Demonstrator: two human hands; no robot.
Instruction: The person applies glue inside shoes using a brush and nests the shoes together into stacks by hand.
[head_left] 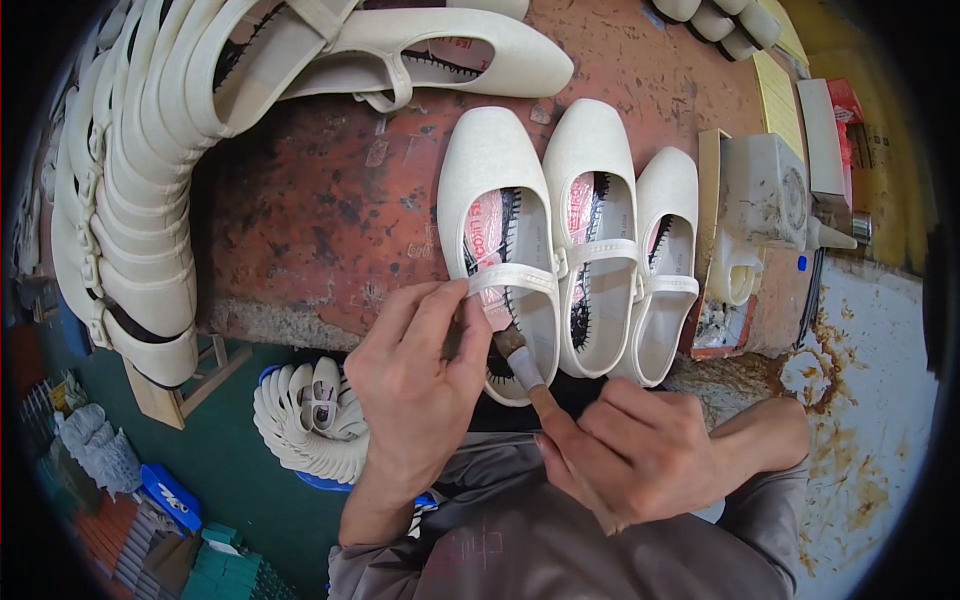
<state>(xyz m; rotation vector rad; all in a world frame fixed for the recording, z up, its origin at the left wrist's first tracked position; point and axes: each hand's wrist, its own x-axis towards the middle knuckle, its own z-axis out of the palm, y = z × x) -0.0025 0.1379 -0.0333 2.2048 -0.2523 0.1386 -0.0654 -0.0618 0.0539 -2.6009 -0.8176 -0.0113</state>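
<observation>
Three cream strap shoes stand side by side at the edge of the red-brown table (330, 200), toes pointing away: a left shoe (492, 140), a middle shoe (588, 135) and a right shoe (668, 185). My left hand (425, 370) pinches the strap end of the left shoe between thumb and fingers. In my right hand (640, 450) is a wooden-handled brush (550, 405), its fingers wrapped round the handle. The brush's dark bristles are inside the heel part of the left shoe, below the strap. The insoles carry red print and black stitching.
A long curved row of nested cream shoes (150, 180) lines the table's left side. Another shoe (510, 55) lies at the back. At right are a grey container (765, 185) and a white cup (735, 275). More cream shoes (300, 425) are stacked below the table.
</observation>
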